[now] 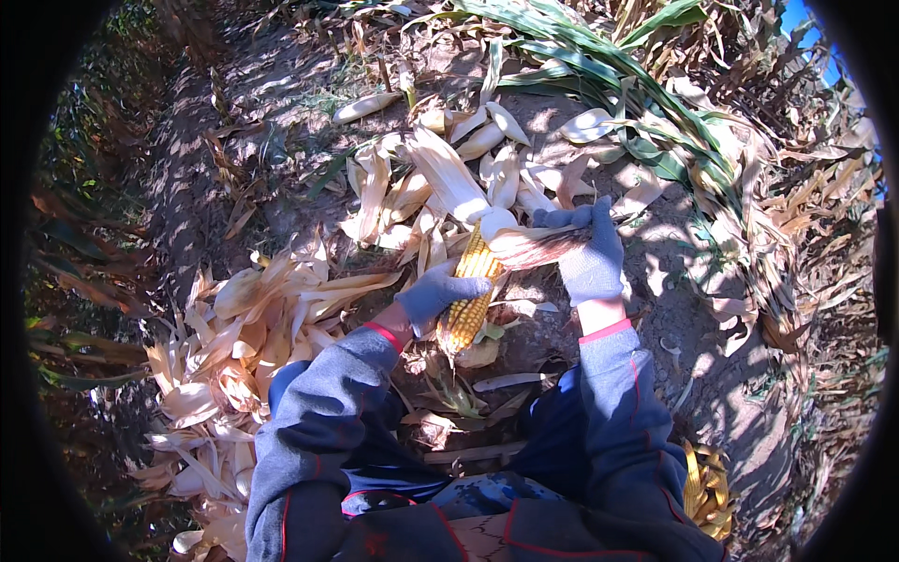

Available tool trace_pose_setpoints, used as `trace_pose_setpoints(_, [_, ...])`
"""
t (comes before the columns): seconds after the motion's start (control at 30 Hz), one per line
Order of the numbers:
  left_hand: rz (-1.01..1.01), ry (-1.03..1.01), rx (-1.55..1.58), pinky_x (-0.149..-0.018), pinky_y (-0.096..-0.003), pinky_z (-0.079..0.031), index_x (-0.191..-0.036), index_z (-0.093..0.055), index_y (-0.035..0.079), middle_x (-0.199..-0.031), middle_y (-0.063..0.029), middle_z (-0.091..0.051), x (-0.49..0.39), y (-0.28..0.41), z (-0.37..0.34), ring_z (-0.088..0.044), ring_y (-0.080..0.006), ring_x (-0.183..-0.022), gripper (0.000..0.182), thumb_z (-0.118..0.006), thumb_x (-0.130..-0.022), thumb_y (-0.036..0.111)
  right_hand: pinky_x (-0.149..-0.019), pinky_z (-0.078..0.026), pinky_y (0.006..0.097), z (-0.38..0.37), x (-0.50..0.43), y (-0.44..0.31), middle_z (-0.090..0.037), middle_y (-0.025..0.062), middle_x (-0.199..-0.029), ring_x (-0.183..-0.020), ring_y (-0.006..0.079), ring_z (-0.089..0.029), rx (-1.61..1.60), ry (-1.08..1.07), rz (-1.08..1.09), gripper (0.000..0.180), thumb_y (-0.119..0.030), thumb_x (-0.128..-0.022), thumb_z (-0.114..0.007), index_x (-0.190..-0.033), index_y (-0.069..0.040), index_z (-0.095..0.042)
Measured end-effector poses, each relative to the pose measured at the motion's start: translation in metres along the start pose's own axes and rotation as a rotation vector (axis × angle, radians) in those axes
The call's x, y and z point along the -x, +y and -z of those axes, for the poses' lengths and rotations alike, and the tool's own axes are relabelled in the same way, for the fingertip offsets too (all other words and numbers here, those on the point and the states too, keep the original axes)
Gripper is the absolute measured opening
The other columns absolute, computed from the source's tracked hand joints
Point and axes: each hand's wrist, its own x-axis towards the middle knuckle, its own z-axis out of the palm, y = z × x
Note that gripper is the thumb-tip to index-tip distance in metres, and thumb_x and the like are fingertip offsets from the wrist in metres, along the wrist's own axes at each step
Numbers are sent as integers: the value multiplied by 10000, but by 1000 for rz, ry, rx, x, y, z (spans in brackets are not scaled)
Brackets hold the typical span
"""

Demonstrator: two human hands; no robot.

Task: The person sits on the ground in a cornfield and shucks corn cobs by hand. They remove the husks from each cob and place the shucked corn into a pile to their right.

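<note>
A yellow ear of corn (469,309) lies tilted in my left hand (442,289), which wears a grey knit glove and grips the ear around its middle. Dry husk (453,175) is peeled back from the ear's far end and fans away from me. My right hand (588,249), gloved the same way, grasps another strip of husk (537,246) pulled out to the right. This strip still joins the ear near its base. The kernels are bare along most of the visible ear. My left palm is hidden behind the corn.
Loose husks (260,316) are heaped at my left. Several unhusked ears (484,137) lie ahead on the soil. Green and dry corn stalks (618,70) curve along the far right. Husked yellow ears (708,492) are piled beside my right elbow. Standing plants (77,211) border the left.
</note>
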Motion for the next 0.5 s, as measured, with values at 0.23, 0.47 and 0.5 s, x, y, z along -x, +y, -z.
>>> trace_pose_setpoints(0.23, [-56,100,-1154,-922,-328,-474,-1339,-454,24,-1150,-126,-627,18,-9,33,-620,-224,-1024,843,-816,-617,262,-867,-525,524,61,-16,-63,-672,187,-796,-839,371,-666,57,361,150,456,-464,-1004,-406,-719,-116,-480])
trace_pose_setpoints(0.47, [-29,155,-931,-872,-315,-494,-1289,-503,-1,-1097,-113,-644,12,-19,43,-625,-194,-978,785,-825,-598,186,-929,-483,524,92,-26,-81,-653,154,-1002,-958,331,-620,42,416,252,418,-449,-1002,-420,-892,-68,-553])
trace_pose_setpoints(0.5, [10,213,-864,-854,-311,-500,-1279,-508,-13,-1082,-110,-645,10,-21,42,-627,-190,-961,773,-832,-603,179,-873,-486,467,93,-29,-79,-637,140,-985,-933,300,-609,158,452,226,399,-450,-975,-478,-968,-58,-553])
